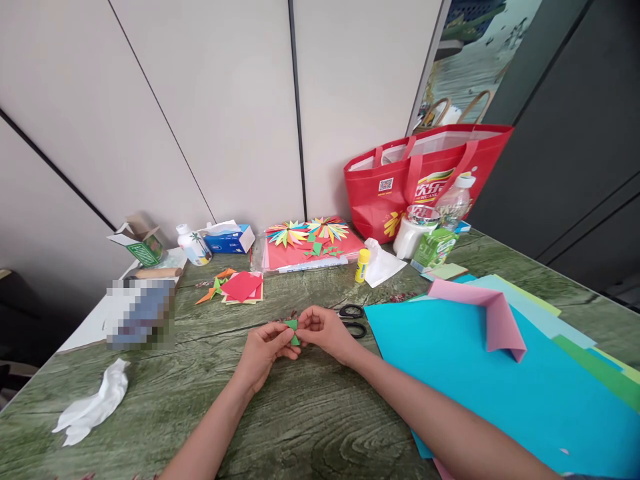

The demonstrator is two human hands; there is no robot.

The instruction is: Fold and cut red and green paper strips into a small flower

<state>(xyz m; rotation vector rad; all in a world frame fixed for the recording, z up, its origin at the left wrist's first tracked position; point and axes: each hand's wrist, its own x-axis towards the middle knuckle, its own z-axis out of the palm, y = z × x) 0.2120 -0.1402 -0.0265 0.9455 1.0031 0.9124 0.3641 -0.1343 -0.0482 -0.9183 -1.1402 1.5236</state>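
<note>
Between my two hands is a small piece of folded green paper (291, 325), held above the green wood-grain table (300, 407). My left hand (264, 350) pinches its left side with thumb and fingers. From the right, the thumb and fingertips of my right hand (324, 331) close on the same piece; part of it is hidden behind the fingers. Just behind my right hand lie scissors with black handles (354, 320), their blades mostly covered by the hand. Farther back on the left, red and pink paper squares (243, 287) lie beside orange and green folded pieces (216, 288).
A large blue sheet (450, 373) with a folded pink paper (500, 320) covers the right side. Behind stand a yellow glue stick (362, 265), a white mug (409, 237), a green carton (434, 249) and a red bag (380, 200). A crumpled tissue (95, 407) lies left.
</note>
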